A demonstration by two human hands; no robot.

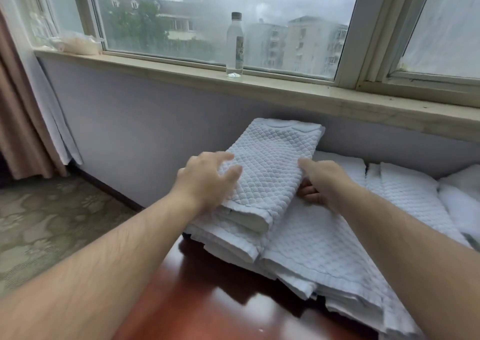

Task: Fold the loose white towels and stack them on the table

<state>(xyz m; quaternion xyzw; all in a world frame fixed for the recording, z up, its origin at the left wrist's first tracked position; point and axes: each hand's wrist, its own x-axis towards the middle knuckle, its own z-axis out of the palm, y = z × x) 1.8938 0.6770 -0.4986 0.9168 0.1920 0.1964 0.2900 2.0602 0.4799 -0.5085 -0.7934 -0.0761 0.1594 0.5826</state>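
At centre frame we see a folded towel [270, 168] lying on the stack [311, 248] at the table's [207, 300] far edge. Our left hand [205, 181] rests on the towel's left side, fingers spread. Our right hand [324, 181] pinches its right edge, fingers curled underneath.

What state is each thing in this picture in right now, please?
Towel stack: folded, piled on the table.
Folded towel: folded, atop that stack, held on both sides.
Left hand: resting on the towel's left edge.
Right hand: gripping its right edge.
Water bottle: upright, capped, on the sill.
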